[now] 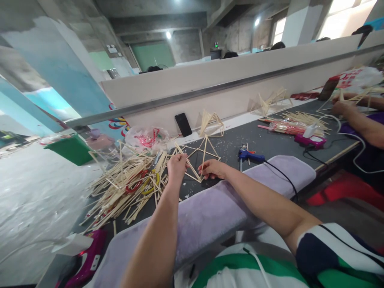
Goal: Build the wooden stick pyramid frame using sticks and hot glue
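On the dark worktop (261,138), just beyond a lilac cushion (213,212) along the near edge, stands a peaked frame of thin wooden sticks (204,154). The left hand (177,164) pinches a stick at the frame's left side between thumb and fingers. The right hand (213,169) curls its fingers at the near corner; whether they grip the stick there or only rest beside it, I cannot tell. Left of the hands lies a heap of loose sticks (120,196), 1 red handle (134,184) and 1 yellow handle (151,185) showing among them. To the right lies a blue glue gun (252,156), its black cord trailing over the cushion. Behind the frame, a black phone (183,125) sits at the foot of the pale partition (210,72), between a crumpled plastic bag (147,139) and a 2nd stick frame (222,128). Farther right, a co-worker's hand (343,107) is near more sticks and a magenta power strip (310,141)
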The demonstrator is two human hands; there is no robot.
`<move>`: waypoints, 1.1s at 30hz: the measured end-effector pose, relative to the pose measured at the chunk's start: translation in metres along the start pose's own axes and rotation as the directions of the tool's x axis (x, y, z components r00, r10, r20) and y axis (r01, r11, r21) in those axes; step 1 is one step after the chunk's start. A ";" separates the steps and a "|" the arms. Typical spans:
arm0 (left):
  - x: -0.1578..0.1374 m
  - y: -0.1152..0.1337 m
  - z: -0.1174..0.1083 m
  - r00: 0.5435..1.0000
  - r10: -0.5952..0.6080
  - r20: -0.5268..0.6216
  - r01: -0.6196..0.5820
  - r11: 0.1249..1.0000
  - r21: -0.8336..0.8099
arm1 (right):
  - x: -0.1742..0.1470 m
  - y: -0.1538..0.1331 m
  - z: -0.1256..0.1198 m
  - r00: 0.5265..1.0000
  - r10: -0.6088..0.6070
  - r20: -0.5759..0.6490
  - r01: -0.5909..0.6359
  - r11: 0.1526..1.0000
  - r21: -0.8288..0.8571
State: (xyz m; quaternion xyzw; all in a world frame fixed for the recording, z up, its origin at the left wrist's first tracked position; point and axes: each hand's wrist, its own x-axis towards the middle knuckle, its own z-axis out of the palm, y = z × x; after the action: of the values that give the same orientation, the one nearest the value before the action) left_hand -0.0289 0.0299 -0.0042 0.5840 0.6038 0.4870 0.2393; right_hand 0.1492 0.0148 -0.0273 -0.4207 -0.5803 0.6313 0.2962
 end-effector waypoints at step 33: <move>0.002 -0.001 0.002 1.000 0.009 0.009 -0.008 0.998 -0.058 | 0.015 0.008 0.014 0.998 0.028 -0.063 -0.039 0.982 -0.186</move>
State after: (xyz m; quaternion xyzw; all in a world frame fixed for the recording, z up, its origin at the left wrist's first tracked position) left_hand -0.0275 0.0326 -0.0053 0.5816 0.5858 0.5025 0.2569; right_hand 0.1307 0.0201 -0.0382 -0.4751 -0.6210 0.5658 0.2620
